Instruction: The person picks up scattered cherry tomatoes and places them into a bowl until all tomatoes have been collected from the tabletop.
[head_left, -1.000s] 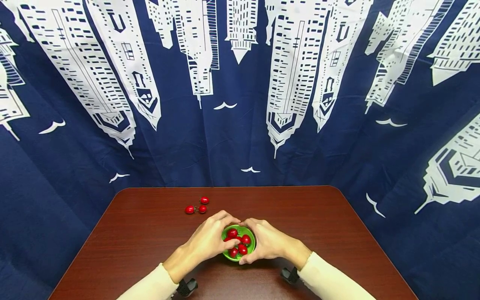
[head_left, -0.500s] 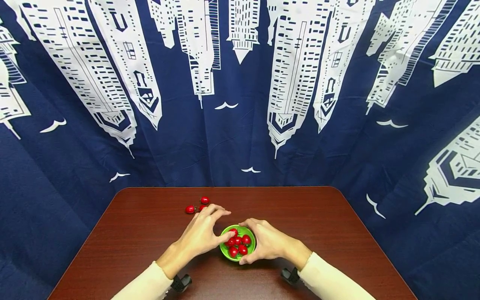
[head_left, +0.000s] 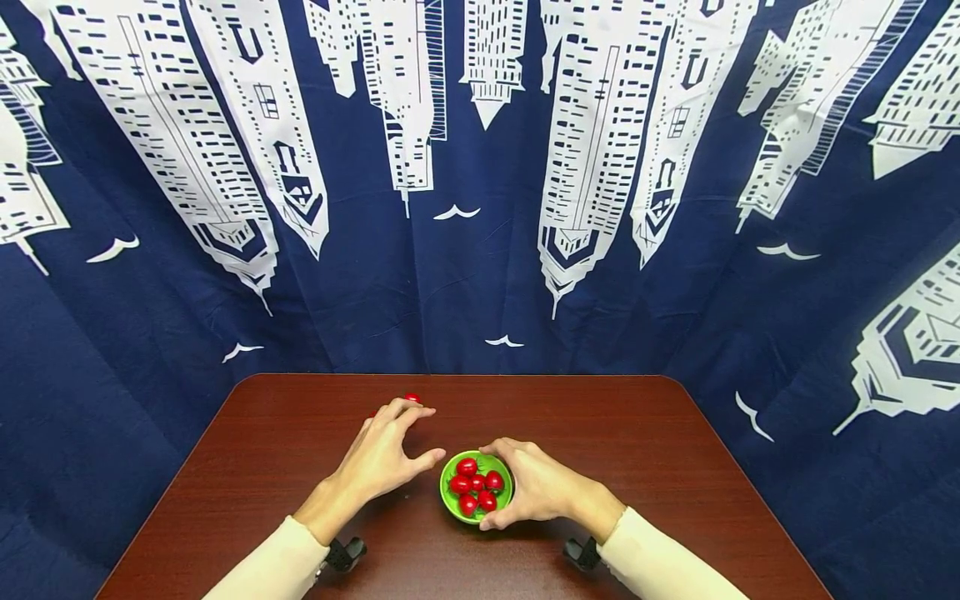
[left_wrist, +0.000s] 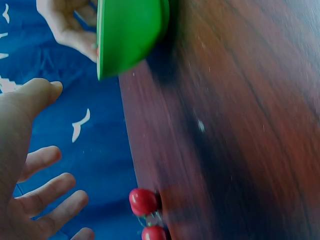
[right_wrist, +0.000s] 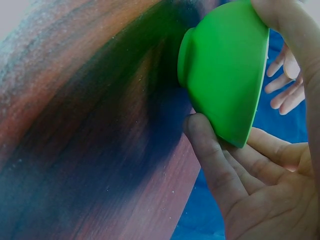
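A small green bowl (head_left: 448,498) holding several red cherry tomatoes (head_left: 475,485) stands on the dark wooden table (head_left: 637,467). My right hand (head_left: 513,486) grips the bowl's right side, thumb at the near rim and fingers curled round the far rim. In the right wrist view the fingers wrap the green bowl (right_wrist: 225,70). My left hand (head_left: 411,433) hovers open with spread fingers just left of the bowl, over the loose tomatoes (head_left: 412,397), and mostly hides them. The left wrist view shows two loose tomatoes (left_wrist: 143,201) beyond the spread fingers (left_wrist: 47,200), untouched.
A blue curtain (head_left: 480,208) printed with white buildings hangs close behind the table's far edge. Black wrist-camera straps (head_left: 345,552) sit at both cream sleeves. Bare tabletop lies to the right of the bowl and at the near left.
My left hand has let go of the bowl's left rim and moved away and left, over the loose tomatoes, fingers spreading. The right hand and bowl have stayed put.
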